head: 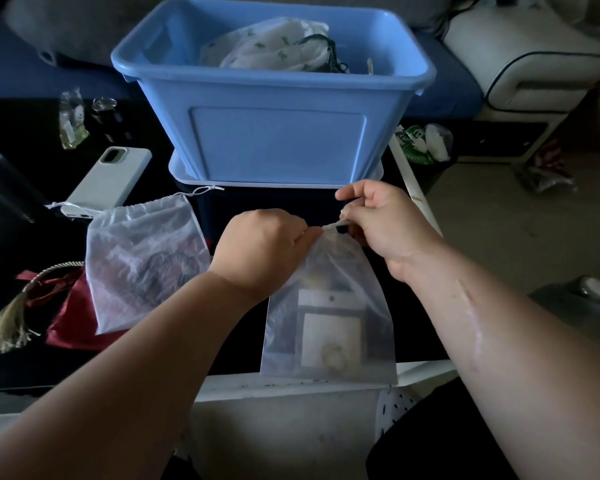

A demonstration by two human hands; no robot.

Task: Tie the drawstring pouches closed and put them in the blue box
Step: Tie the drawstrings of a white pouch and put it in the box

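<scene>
Fabric at the neck of the near sheer pouch (329, 317) is gathered tight and is gripped from the left by the left hand (260, 247), whose fingers are curled around it. The white drawstring (336, 225) at that neck is pinched by the right hand (385, 223) between thumb and fingertips, just beside the left knuckles. The pouch is held upright over the near part of the dark table (49, 368), its lower edge reaching the white rim; pale cards and a ring-shaped item are seen dimly through the cloth. A second sheer pouch (142, 258) is laid flat to the left, its mouth loosely gathered and its cords (194, 194) spread out untied; dark contents are seen through it but cannot be identified. Its lower left corner is overlapped onto a red pouch (73, 323), beside which a beige tassel (7, 327) is spread. The blue box (274, 133) is set just behind the hands, on a pale blue lid (181, 169). A white pouch with green print (274, 43), closed with a dark cord, is seen inside the box. A pale phone (111, 178) is laid face down left of the box, touched by the second pouch's cord.
</scene>
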